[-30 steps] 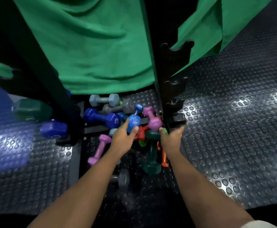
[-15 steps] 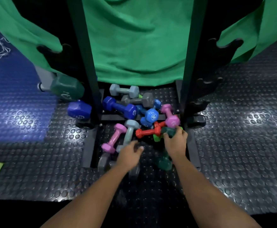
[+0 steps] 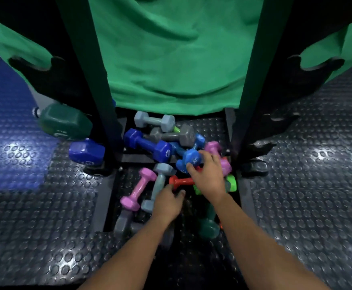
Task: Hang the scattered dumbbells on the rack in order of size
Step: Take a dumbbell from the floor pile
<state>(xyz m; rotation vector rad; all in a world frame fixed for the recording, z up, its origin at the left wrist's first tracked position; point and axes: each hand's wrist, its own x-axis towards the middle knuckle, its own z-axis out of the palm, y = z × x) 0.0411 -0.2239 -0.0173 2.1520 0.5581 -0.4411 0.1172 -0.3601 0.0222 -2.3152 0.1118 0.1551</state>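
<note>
1. Since 0.5 s ago, right hand [image 3: 209, 176] had shifted up-left from the pile's right edge onto the mid-blue dumbbell [image 3: 188, 160]; left hand [image 3: 167, 203] had moved up toward the red dumbbell [image 3: 182, 181].
2. Right hand: fingers spread, resting on the blue head, not closed. Left hand: fingers curled, at the red end; can't tell if gripping.
3. Prob. sorting the pile by size before lifting, so hands sat low w/ palms down.
4. Dumbbells lay heaped on the floor [image 3: 296, 206] btwn the rack posts [image 3: 252, 91]; a dark-blue one [image 3: 148, 147], grey ones, pink [image 3: 138, 190] and lime [image 3: 230, 183] crossed each other.
5. Overlaps blocked a clean pull. Two big heads [image 3: 66, 121] already hung at left.
</note>
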